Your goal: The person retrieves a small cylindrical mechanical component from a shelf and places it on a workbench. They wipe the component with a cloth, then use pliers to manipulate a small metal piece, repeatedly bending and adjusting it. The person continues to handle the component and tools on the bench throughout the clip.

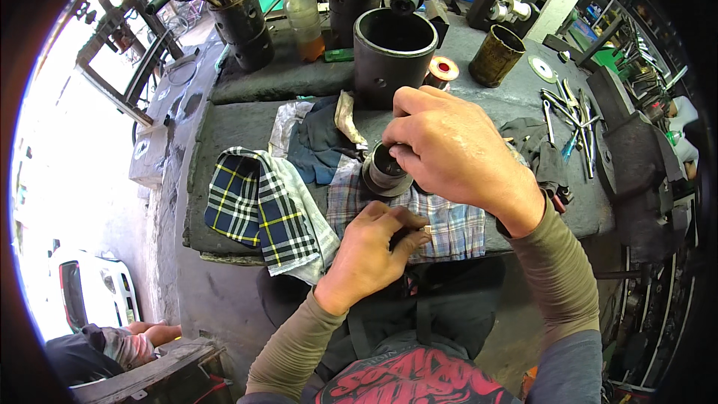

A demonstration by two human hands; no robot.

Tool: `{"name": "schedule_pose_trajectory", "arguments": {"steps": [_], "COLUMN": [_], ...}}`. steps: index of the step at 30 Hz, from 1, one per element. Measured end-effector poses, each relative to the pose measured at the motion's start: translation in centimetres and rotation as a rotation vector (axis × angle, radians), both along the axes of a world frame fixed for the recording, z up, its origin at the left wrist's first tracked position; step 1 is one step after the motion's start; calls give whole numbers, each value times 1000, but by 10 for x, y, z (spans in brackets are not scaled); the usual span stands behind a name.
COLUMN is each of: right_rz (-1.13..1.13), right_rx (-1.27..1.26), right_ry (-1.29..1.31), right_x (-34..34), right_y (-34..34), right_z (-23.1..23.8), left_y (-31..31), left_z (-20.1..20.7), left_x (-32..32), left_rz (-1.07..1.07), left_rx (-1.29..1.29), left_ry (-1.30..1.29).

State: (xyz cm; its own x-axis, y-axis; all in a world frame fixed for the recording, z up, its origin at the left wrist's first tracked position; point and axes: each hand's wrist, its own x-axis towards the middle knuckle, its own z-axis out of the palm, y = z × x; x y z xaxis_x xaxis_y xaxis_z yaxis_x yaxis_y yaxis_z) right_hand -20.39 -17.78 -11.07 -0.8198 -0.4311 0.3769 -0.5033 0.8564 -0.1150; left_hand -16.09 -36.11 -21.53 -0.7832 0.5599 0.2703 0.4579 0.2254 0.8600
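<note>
A small dark round metal part (386,180) with a flanged base stands on a plaid cloth (456,228) in front of me. Over its open top my right hand (456,146) is closed in a pinch, the fingertips at the rim; whatever they hold is hidden. Just nearer to me, above the cloth, my left hand (372,247) pinches a small pale piece (427,230) between thumb and fingers. A folded navy, white and yellow checked cloth (262,206) lies to the left, beside a dark rag (321,138).
Behind stand a large black metal cylinder (395,49), a red-capped bottle (303,19), a solder-like spool (443,69) and a rusty can (497,56). Pliers and wrenches (574,116) lie at the right. A dark tool holder (243,26) is back left. Another person (112,348) shows at lower left.
</note>
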Motion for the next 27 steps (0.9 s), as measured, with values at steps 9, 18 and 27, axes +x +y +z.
{"name": "schedule_pose_trajectory", "arguments": {"steps": [9,18,27], "right_rz": [16,37,92], "right_rx": [141,58,61], "right_ry": [37,-90,-86], "right_x": [-10,-22,-27], "right_y": [-14,-8,-9], "right_z": [-7,-3,0], "left_y": [1,5,7], "left_z": [-1,-1,-6], "left_x": [3,2,4], "left_rz": [21,1,16], "left_rx": [-25,-55,-46], "left_ry": [28,27,-27]}}
